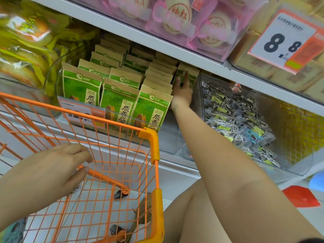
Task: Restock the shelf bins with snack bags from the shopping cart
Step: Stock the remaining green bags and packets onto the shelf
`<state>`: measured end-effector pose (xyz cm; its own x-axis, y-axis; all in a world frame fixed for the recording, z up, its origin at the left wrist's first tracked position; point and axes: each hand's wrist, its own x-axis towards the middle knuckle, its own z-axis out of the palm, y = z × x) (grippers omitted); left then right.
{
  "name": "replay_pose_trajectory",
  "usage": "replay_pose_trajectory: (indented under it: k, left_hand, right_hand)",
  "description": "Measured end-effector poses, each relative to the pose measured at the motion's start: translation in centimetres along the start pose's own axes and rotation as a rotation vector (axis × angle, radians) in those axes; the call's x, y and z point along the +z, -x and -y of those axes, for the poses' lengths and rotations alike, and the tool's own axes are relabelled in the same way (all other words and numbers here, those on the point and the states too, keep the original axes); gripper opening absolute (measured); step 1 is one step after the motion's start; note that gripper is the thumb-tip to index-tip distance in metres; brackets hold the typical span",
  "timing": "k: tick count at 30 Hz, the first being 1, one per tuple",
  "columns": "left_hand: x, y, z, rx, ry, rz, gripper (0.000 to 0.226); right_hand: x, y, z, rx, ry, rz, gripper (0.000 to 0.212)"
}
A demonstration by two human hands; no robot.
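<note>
R hand point(182, 88) holds green snack bag point(190, 74) in shelf bin point(168, 141); L hand point(57, 165) over cart point(154, 142).

light: bright, even | shadows: faint | blur: top and left edges smeared | distortion: wide-angle bending
</note>
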<state>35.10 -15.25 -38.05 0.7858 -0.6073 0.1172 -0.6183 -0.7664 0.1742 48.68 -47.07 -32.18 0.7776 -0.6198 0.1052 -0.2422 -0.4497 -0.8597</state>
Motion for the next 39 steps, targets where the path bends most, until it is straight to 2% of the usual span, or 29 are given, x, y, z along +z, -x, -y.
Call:
replay_pose_trajectory:
  k: [5, 10, 13, 15, 18, 21, 24, 26, 28, 31, 34, 37, 39]
  left_hand:
    - [-0.5, 0.1, -0.2, -0.04, -0.008, 0.065, 0.034]
    - [-2.0, 0.4, -1.1, -0.115, -0.022, 0.108, 0.018]
    - [-2.7, 0.3, -1.7, -0.112, -0.015, 0.157, 0.025]
    - [-3.3, 0.3, -1.8, -0.123, -0.047, 0.221, 0.029]
    - [-4.1, 0.5, -1.2, -0.204, -0.035, 0.31, 0.029]
    - [-5.0, 0.7, -0.5, -0.293, -0.049, 0.458, 0.032]
    - [-6.4, 1.8, 0.8, -0.338, -0.183, 0.638, 0.038]
    - [-7.7, 2.7, 1.7, -0.346, -0.224, 0.672, 0.039]
    - [-8.4, 3.9, 2.3, -0.386, -0.219, 0.727, 0.043]
    - [-8.3, 5.7, 3.2, -0.437, -0.174, 0.846, 0.047]
    - [-7.6, 6.6, 3.7, -0.448, -0.189, 0.859, 0.045]
    - [-6.4, 6.3, 3.9, -0.414, -0.2, 0.834, 0.029]
    - [-6.3, 5.9, 3.9, -0.4, -0.215, 0.851, 0.036]
  right_hand:
    - [-0.7, 1.3, 0.9, 0.003, -0.229, -0.099, 0.044]
    - [-3.4, 4.5, 2.4, 0.162, -0.572, -0.008, 0.042]
    - [-5.0, 8.0, 2.9, 0.046, -0.555, 0.017, 0.037]
    - [-5.8, 11.2, 2.9, -0.171, -0.525, 0.085, 0.033]
    - [-5.6, 15.9, 3.2, -0.47, -0.314, 0.351, 0.028]
    - [-4.3, 18.8, 4.2, -0.634, 0.251, 0.716, 0.016]
    - [-1.1, 20.8, 4.4, -0.785, 0.851, 1.111, 0.037]
    - [1.6, 22.0, 4.0, -0.828, 1.052, 1.272, 0.045]
    - [4.6, 22.6, 3.1, -0.872, 1.176, 1.311, 0.045]
    - [9.1, 23.1, 1.6, -1.009, 1.359, 1.251, 0.043]
    - [12.9, 23.4, 0.0, -0.992, 1.298, 1.242, 0.063]
    - [14.6, 24.3, -1.3, -0.941, 1.245, 1.187, 0.08]
    - [14.8, 24.9, -1.7, -0.87, 1.214, 1.159, 0.082]
